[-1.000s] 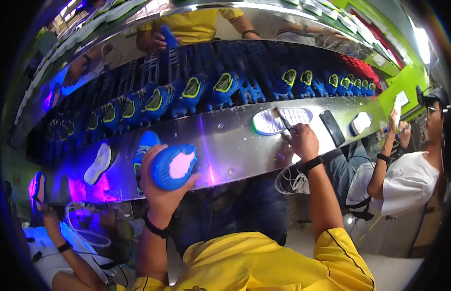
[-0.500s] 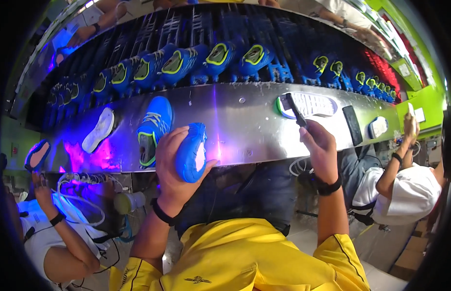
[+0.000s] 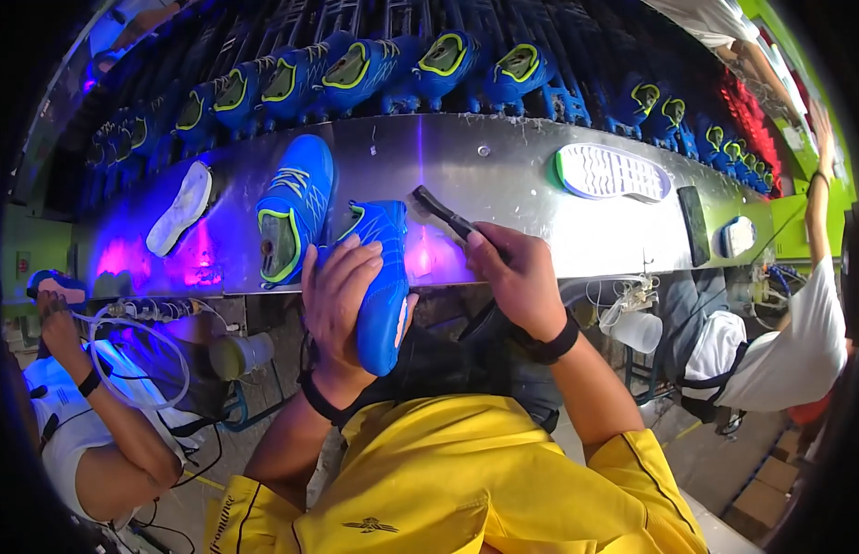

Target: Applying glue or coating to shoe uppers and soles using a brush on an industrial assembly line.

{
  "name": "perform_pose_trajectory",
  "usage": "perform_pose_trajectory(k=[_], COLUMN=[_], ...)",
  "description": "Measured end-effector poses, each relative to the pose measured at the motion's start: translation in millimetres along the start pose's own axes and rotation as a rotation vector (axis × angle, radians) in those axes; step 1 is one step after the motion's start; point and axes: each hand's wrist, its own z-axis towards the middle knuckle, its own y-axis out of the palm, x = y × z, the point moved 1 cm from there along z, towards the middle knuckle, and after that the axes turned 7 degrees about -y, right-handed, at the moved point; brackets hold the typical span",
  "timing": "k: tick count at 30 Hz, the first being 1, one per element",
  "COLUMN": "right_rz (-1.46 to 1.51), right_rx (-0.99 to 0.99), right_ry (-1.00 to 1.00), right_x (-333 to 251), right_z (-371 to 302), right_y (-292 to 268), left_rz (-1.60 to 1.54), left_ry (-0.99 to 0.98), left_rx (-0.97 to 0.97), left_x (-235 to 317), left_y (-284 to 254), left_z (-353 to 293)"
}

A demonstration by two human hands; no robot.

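Observation:
My left hand [image 3: 342, 295] is wrapped round a blue shoe upper [image 3: 383, 277], held tilted over the bench's near edge with its side turned up and a strip of pale pink underside showing. In my right hand [image 3: 517, 277] is a dark-handled brush [image 3: 445, 215], gripped by the handle, its head pointing up and left, apart from the upper. Just left of the held upper, a second blue shoe upper [image 3: 298, 208] with pale laces and a lime-edged collar lies on the metal bench [image 3: 503, 175]. A white sole [image 3: 614, 173] with a grooved tread rests farther right.
Racks of blue uppers [image 3: 351, 69] run along the bench's far side. Another white sole [image 3: 180, 210] lies at left; a dark bar [image 3: 693, 226] and a small pale sole [image 3: 738, 237] are at right. Co-workers sit on both sides, the left one holding an upper [image 3: 55, 286].
The brush has moved from over the white sole leftward toward the held upper. My left hand has turned the upper so more of its blue side shows. The right co-worker's arm reaches farther out.

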Motion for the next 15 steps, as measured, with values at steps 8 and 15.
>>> perform_pose_trajectory(k=[8,15], right_rz=[0.029,0.364], right_rx=[-0.076,-0.216], right_ry=[0.011,0.165], right_x=[-7,-11], right_z=[-14,-48], right_y=[11,1], left_rz=[-0.019,-0.064], left_ry=[-0.017,-0.027], left_rx=[0.017,0.064], left_x=[-9,-16], left_y=[0,5], left_z=[-13,-14])
